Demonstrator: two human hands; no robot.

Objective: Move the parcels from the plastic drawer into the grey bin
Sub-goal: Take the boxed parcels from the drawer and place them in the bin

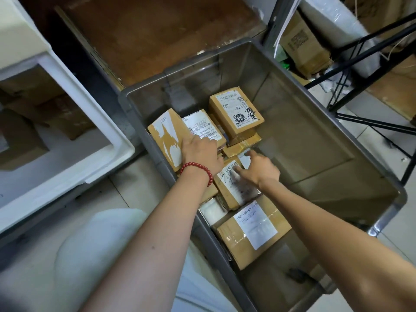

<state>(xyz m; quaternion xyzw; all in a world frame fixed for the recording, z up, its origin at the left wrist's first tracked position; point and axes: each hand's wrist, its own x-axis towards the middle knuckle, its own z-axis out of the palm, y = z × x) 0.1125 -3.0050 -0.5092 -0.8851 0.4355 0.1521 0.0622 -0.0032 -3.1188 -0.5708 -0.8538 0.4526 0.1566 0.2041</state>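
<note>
Grey bin (333, 122) sits on the tiled floor (135, 183), centre-right of view. All parcels in it are along its left wall; the right half of the bin floor is bare.

Left hand (200, 154), with a red bead bracelet (198, 171) on the wrist, is laid on top of two parcels standing side by side at the left wall: a torn-label parcel (166, 138) and a labelled parcel (202, 126). Its fingers are held together and bent down onto the labelled one; cannot tell if they actually grip it.

Right hand (258, 168) is spread, thumb and index finger apart with the index pointing forward. The other fingertips touch the label of a small parcel (234, 190) lying tilted in the middle of the pile. The small parcel is blurred.

Further back a scribbled parcel (236, 111) sits on top of a flat taped parcel (243, 144). Nearest the camera is a big parcel (252, 233) with a white label, and a white padded bag (211, 210) is wedged just beside it against the bin wall.

White plastic drawer (74, 104) is at left, apart from the bin, with brown cardboard parcels (33, 122) inside it.

A white bag (94, 244) lies on the floor under the left forearm. A black metal rack (371, 52) and a cardboard box (301, 46) are at upper right, and a brown board (157, 30) is behind the bin
</note>
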